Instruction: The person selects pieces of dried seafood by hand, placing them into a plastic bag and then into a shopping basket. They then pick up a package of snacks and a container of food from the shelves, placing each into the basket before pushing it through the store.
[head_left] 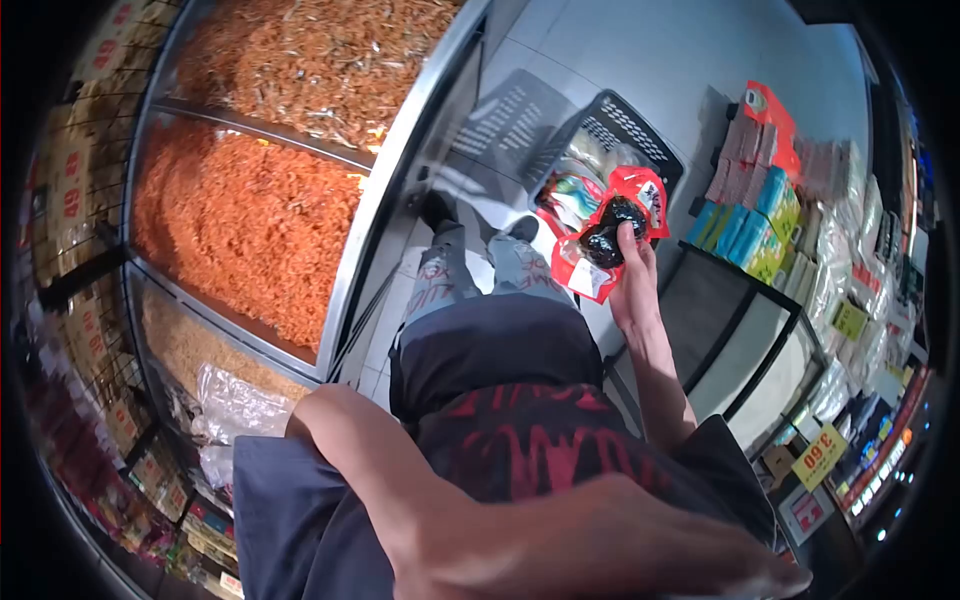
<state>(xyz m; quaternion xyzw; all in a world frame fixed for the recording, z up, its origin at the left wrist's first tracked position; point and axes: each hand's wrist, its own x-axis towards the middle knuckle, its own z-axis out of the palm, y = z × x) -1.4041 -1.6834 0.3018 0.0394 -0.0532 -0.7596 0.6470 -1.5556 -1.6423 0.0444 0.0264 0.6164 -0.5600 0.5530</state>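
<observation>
My right hand [635, 280] grips a red bag [584, 275] of dark, glossy contents, its thumb pressed on the near side. Red printed material also shows at the bag's far right. The bag is over or in front of a grey perforated basket [652, 140] on the floor; the exact gap cannot be told. Inside the basket lie a green, white and red package [572, 198] and pale packages [597, 152]. Across my chest, very near the camera, my left hand [650, 540] is blurred, and its fingers cannot be made out.
Left of my legs stands a metal-edged bin [400, 165] with orange-brown dried goods [250, 225]. Price signs [72, 185] line the far left. At right are a dark-framed rack [745, 330], stacked packages [745, 215] and a yellow price card [818, 456].
</observation>
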